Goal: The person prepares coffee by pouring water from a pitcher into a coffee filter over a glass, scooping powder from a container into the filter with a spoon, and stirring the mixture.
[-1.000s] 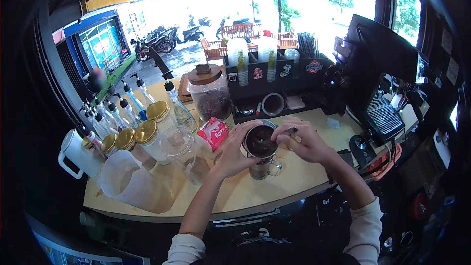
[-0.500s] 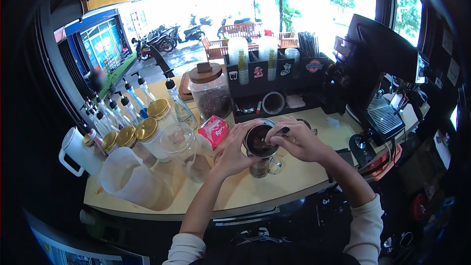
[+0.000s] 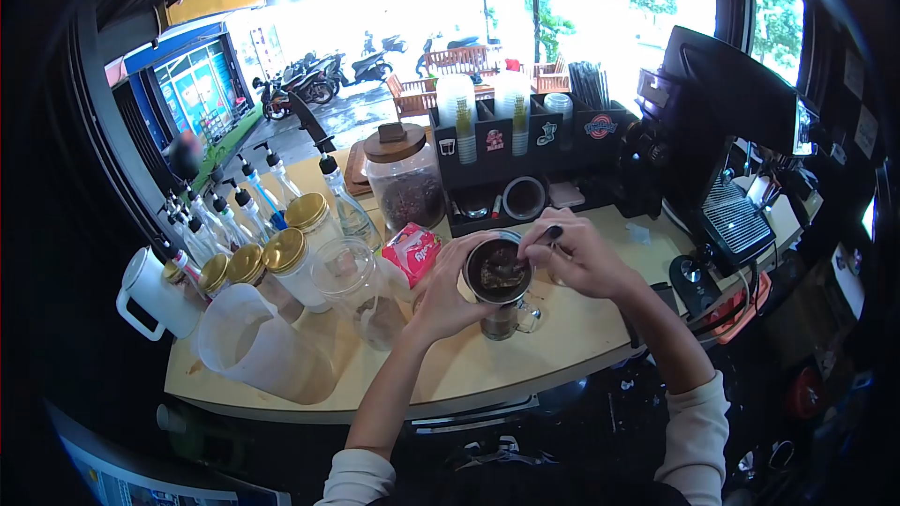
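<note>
My left hand [image 3: 448, 298] is wrapped round the side of a round, metal-rimmed cup [image 3: 483, 297] with dark brown contents [image 3: 502, 274]. My right hand [image 3: 583, 258], fingers pinched, grips a thin stirring utensil with a dark handle end [image 3: 554, 231] over the cup's right rim. The utensil's lower end is hidden, so I cannot tell its exact kind. Directly beneath the cup stands a glass mug [image 3: 500, 324] with its handle to the right; whether the cup rests on it I cannot tell. A pink packet [image 3: 411, 254] lies near my left hand.
Left of my hands stand a clear lidded container [image 3: 344, 272], a translucent pitcher [image 3: 246, 337], gold-lidded jars [image 3: 284, 251] and several pump bottles [image 3: 253, 211]. Behind are a wood-lidded jar [image 3: 405, 178] and a black cup organizer [image 3: 525, 145]. An espresso machine [image 3: 738, 211] stands right.
My right hand has risen slightly and shifted right with the utensil, showing more of the cup's dark contents. My left hand keeps its hold on the cup.
</note>
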{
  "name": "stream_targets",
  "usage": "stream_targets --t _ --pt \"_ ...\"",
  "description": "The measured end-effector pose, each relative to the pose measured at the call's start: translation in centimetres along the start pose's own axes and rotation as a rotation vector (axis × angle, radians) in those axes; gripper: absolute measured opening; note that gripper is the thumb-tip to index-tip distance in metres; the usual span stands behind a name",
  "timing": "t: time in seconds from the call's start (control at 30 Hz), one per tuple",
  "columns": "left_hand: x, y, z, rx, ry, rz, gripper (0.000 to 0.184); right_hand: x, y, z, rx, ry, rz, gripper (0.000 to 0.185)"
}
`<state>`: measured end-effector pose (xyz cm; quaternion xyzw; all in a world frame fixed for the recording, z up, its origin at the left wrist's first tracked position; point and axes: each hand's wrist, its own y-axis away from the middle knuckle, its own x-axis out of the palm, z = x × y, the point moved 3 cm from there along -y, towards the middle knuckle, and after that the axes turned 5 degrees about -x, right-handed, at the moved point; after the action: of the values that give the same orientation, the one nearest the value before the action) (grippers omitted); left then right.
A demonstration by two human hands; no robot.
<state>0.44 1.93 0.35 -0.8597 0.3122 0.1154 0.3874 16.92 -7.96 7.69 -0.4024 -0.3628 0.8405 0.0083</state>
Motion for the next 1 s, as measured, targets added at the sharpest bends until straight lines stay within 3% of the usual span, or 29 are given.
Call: stream_targets --t 0.13,0.33,0.43,0.5,0.8,0.9,1.0 --pt "0.3 0.3 0.8 -0.054 0.024 -0.053 0.079 1.4 0.2 0.4 -0.064 -0.008 -0.011 0.004" --pt "0.4 0.4 0.3 0.028 -0.100 -0.099 0.083 1.2 0.0 0.6 -0.024 0.032 -0.005 0.004" --pt "0.3 0.4 0.7 -0.073 0.007 -0.092 0.079 1.6 0.2 0.6 -0.053 0.024 -0.013 0.004" --pt "0.0 0.2 0.0 0.040 -0.096 -0.070 0.078 1.1 0.1 0.4 -0.052 0.016 -0.008 0.005" --pt "-0.3 -0.3 -0.4 0.077 -0.171 0.062 0.078 1.0 -0.3 0.2 -0.040 0.010 0.200 0.013" --pt "-0.3 -0.2 -0.3 0.078 -0.165 0.078 0.080 -0.5 -1.0 -0.5 -0.082 0.067 0.116 0.012" --pt "-0.4 -0.3 -0.6 0.081 -0.173 0.086 0.080 0.5 -0.9 0.3 -0.075 0.041 0.187 0.012"
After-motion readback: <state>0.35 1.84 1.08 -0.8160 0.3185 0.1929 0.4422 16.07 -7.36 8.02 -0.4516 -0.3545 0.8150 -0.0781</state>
